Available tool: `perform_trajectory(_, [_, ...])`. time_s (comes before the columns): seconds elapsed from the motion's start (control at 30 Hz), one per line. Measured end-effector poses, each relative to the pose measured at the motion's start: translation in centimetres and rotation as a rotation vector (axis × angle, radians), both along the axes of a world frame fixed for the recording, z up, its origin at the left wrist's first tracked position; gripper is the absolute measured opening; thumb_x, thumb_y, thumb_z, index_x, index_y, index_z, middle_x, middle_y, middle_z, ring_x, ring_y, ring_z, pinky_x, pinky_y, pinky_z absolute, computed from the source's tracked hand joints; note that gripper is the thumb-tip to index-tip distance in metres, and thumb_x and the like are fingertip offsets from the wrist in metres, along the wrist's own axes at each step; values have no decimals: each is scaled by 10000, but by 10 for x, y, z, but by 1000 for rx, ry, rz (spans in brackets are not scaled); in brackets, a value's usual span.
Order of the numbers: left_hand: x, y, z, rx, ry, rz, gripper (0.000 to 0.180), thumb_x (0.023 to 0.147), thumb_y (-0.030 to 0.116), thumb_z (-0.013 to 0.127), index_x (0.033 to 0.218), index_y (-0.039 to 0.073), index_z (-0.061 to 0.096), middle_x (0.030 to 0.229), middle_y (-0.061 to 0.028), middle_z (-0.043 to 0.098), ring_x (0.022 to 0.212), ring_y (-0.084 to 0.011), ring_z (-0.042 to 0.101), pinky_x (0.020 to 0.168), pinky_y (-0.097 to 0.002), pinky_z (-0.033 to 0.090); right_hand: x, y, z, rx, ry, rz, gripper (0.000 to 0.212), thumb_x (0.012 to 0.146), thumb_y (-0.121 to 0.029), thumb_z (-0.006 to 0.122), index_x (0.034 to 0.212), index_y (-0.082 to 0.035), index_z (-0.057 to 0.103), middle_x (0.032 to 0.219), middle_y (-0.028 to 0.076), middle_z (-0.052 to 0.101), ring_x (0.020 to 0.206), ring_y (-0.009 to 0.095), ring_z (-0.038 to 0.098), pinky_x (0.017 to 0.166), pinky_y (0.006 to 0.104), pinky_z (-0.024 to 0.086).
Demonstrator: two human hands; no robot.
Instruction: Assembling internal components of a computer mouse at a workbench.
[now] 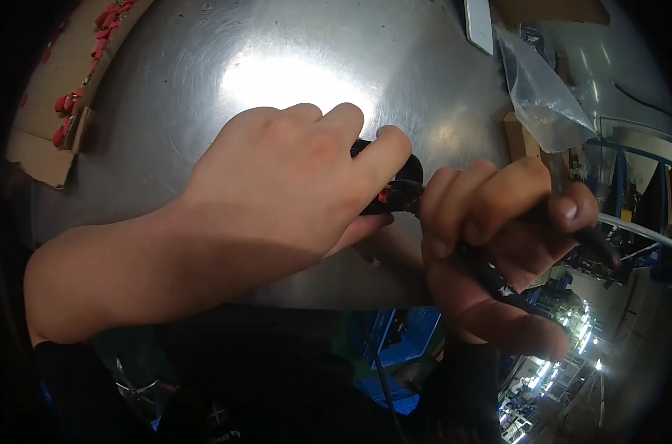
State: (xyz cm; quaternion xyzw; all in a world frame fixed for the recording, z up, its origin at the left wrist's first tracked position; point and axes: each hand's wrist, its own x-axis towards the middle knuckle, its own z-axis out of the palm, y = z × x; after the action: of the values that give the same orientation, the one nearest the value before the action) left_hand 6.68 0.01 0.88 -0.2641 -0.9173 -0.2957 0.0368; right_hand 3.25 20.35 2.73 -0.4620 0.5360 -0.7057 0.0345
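Over the near edge of the steel table [203, 89], left hand [277, 185] fingers clamped on a black part [395, 185], right hand [498, 244] fist closed around black tool handles [498, 285].

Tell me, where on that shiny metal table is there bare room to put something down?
The round steel tabletop is bare across its upper middle, between the cardboard tray of small red parts on the left and the clear plastic bag on the right. It is crowded near the front, where the left hand and right hand grip a black tool.
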Motion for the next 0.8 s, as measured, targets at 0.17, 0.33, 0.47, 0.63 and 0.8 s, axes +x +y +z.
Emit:
perform_trajectory(0.17, [-2,0,-1,-42,-55,39,590,809,344,836,1275,63,607,912,-117,620,782,-322,668,654,-441,522,7,-8,-4,10,-23,-45,830,829,-753,753,1273,-146,402,889,65,476,607,163,442,568,330,345])
perform_trajectory(0.33, [-3,1,-3,-49,-24,58,563,854,399,805,1260,59,612,888,-120,639,747,-337,682,626,-447,532,15,-7,-5,95,107,-139,777,825,-733,766,1167,-159,371,843,48,460,575,157,423,552,324,347])
perform_trajectory(0.47, [-2,0,-4,-57,-49,75,545,870,415,792,1251,68,616,874,-116,637,726,-331,680,610,-449,532,26,-4,-8,162,141,-212,733,831,-678,790,1114,-159,357,829,52,468,573,164,429,540,325,351])
perform_trajectory(0.63, [-3,1,-8,-21,-3,57,544,870,423,794,1253,81,616,853,-109,623,718,-320,675,607,-444,529,19,-4,-11,100,144,-192,708,862,-661,777,1115,-148,360,829,58,475,576,154,438,538,315,362])
perform_trajectory(0.8, [-2,-1,-8,-14,4,34,568,842,423,815,1252,90,607,854,-103,595,712,-306,654,606,-428,516,13,1,0,-5,102,-131,716,905,-665,737,1258,-123,430,852,44,467,590,163,438,552,314,367])
